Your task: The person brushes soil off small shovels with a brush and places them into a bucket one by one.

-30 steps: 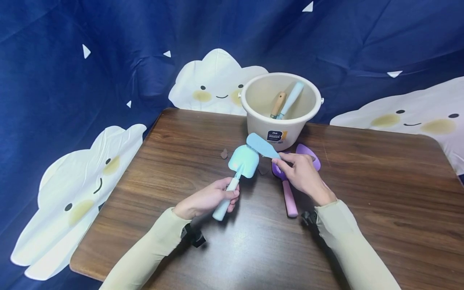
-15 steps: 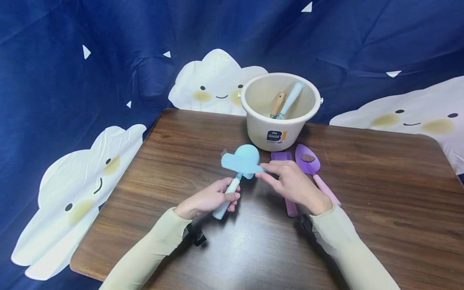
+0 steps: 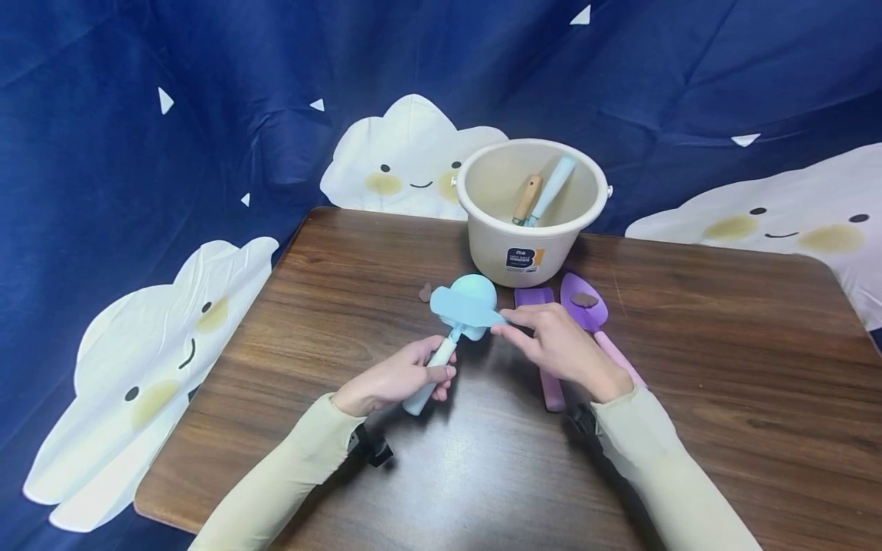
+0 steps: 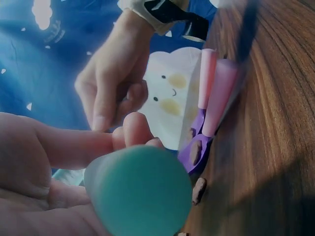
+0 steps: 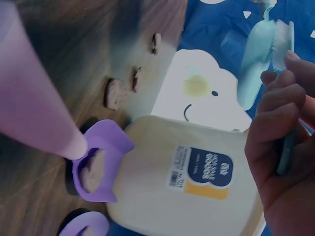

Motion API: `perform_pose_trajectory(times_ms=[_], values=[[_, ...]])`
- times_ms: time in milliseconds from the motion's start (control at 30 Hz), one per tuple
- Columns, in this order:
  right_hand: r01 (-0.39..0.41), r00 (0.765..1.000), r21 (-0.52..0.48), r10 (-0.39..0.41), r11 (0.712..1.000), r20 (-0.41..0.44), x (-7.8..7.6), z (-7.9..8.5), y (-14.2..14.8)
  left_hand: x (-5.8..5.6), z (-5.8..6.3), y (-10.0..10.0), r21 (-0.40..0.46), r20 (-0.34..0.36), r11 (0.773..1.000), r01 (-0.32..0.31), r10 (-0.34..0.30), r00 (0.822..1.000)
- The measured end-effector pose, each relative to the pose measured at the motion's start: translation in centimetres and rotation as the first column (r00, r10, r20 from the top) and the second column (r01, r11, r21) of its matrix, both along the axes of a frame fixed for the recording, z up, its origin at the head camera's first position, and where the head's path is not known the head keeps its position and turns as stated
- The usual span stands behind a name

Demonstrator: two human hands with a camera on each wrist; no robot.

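Observation:
My left hand (image 3: 396, 375) grips the handle of a light blue toy shovel (image 3: 481, 286), its blade pointing away over the table. With its fingertips my right hand (image 3: 551, 340) pinches the end of a light blue brush (image 3: 465, 308). The brush overlaps the shovel's blade in the head view and hides part of it. Its pale bristles (image 5: 281, 43) face the blade in the right wrist view. The shovel's handle end (image 4: 142, 191) fills the front of the left wrist view. Under my right hand lies a purple square shovel (image 3: 534, 297), partly covered.
A cream bucket (image 3: 506, 260) with a wooden handle (image 3: 527, 199) and a light blue handle (image 3: 553, 190) inside stands at the back. Right of my hand lies a purple pointed shovel (image 3: 573, 285) bearing a brown flat piece (image 3: 585, 300). Another brown piece (image 3: 425, 292) lies left.
My right hand has brought the brush from beside the bucket down and left across the shovel's blade, then slightly back right. My left hand stays nearly still with the shovel.

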State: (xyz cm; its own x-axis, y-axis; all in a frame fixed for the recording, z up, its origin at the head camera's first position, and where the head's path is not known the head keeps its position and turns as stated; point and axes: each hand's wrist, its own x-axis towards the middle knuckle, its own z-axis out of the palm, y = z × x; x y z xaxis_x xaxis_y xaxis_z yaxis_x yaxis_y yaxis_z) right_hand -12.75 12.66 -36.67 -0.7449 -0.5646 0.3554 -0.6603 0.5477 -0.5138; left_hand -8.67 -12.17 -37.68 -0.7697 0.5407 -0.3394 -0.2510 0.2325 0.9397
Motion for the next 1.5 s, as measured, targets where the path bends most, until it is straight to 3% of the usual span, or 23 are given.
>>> perform_pose_trajectory(times_ms=[267, 533, 700, 833, 967, 1267, 1500], values=[[0.189, 0.979, -0.056, -0.184, 0.980, 0.084, -1.4, -1.1, 1.1, -0.1, 0.2, -0.4, 0.006, 0.018, 1.000, 0.010, -0.010, 1.000], [0.307, 0.951, -0.129, -0.310, 0.943, 0.001, -1.7, -1.5, 1.6, -0.2, 0.3, -0.4, 0.049, 0.059, 0.998, 0.029, -0.032, 0.998], [0.236, 0.968, -0.152, -0.246, 0.960, -0.053, -1.2, -1.5, 1.5, -0.2, 0.2, -0.3, 0.104, 0.104, 0.994, 0.034, -0.045, 0.994], [0.080, 0.991, -0.167, -0.096, 0.983, -0.091, -0.6, -1.7, 1.4, -0.3, 0.3, -0.2, 0.145, 0.122, 0.989, 0.028, -0.046, 0.991], [-0.030, 0.995, -0.169, 0.012, 0.985, -0.104, -0.1, -2.1, 1.6, -0.3, 0.4, -0.2, 0.201, 0.167, 0.980, 0.008, -0.042, 0.985], [-0.016, 0.999, -0.129, 0.011, 0.991, -0.035, -0.2, -2.4, 2.0, -0.1, 0.4, -0.3, 0.243, 0.221, 0.970, -0.007, -0.048, 0.974], [0.024, 0.999, -0.080, -0.022, 0.996, 0.029, -0.4, -2.3, 2.4, 0.2, 0.5, -0.7, 0.186, 0.182, 0.982, 0.040, -0.074, 0.980]])
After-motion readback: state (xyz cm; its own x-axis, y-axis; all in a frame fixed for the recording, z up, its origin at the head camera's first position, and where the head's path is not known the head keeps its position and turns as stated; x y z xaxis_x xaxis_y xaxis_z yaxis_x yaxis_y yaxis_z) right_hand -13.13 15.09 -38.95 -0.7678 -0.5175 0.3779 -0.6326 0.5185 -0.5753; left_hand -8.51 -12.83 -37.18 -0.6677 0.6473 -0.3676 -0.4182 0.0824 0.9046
